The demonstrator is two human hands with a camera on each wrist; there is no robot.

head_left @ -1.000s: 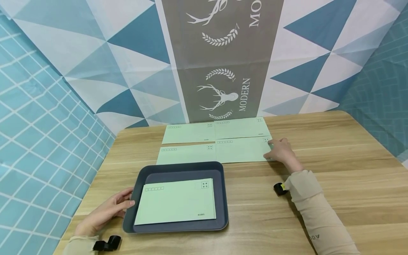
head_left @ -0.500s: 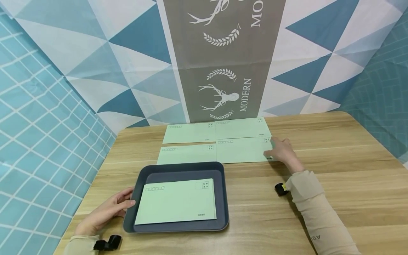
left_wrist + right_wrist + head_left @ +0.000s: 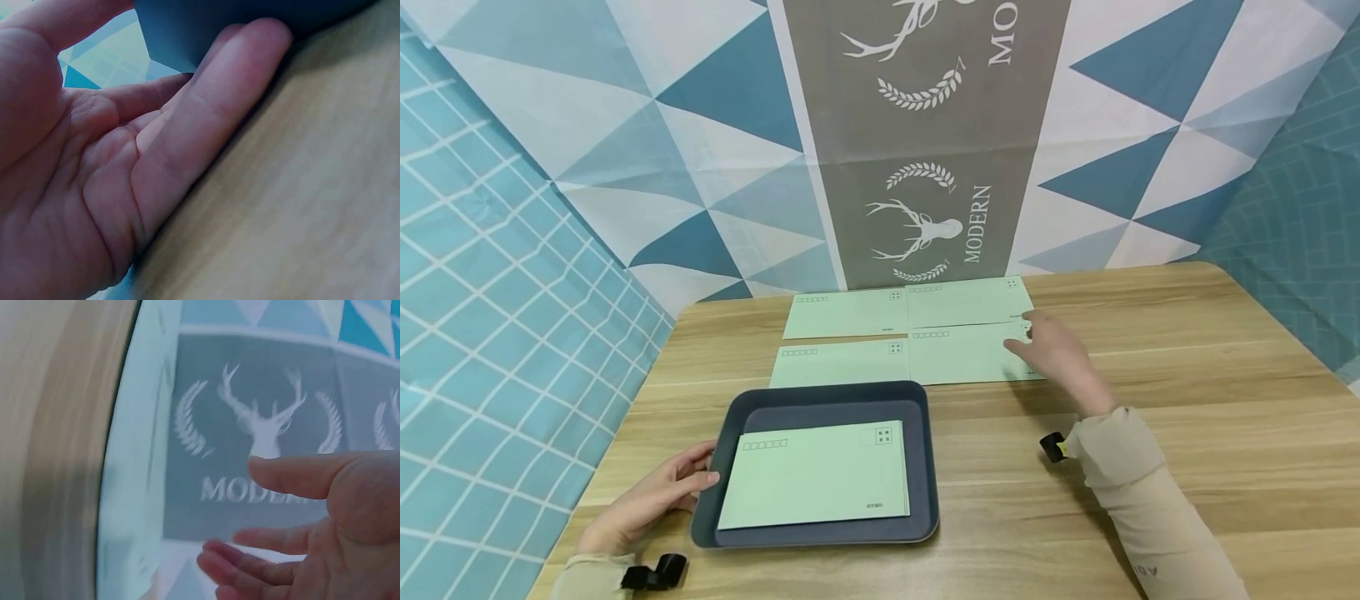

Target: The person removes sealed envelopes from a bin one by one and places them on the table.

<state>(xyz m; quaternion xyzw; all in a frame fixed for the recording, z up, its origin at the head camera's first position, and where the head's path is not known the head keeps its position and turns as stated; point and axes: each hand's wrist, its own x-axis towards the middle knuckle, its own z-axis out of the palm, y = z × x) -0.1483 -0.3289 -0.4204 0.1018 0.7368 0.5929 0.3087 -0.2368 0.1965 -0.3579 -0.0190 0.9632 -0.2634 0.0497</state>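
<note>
In the head view a dark grey tray (image 3: 835,393) holds a small stack of pale green envelopes (image 3: 812,479). My left hand (image 3: 651,500) holds the tray's left side, thumb on the rim and fingers against the outer wall; the left wrist view shows the fingers (image 3: 206,112) low beside it. My right hand (image 3: 1060,354) hovers over the right end of a pale green envelope (image 3: 962,354) in the front row. Nothing shows between its parted thumb and fingers in the right wrist view.
Behind that envelope lies another envelope (image 3: 966,302). To the left are a back envelope (image 3: 846,315) and a front envelope (image 3: 835,362), partly hidden by the tray. All lie on the wooden table (image 3: 1187,400), against a patterned cloth wall (image 3: 940,125) at the back.
My right hand has lifted off the front right envelope's edge and moved slightly left and up. The envelopes, tray and left hand have stayed in place.
</note>
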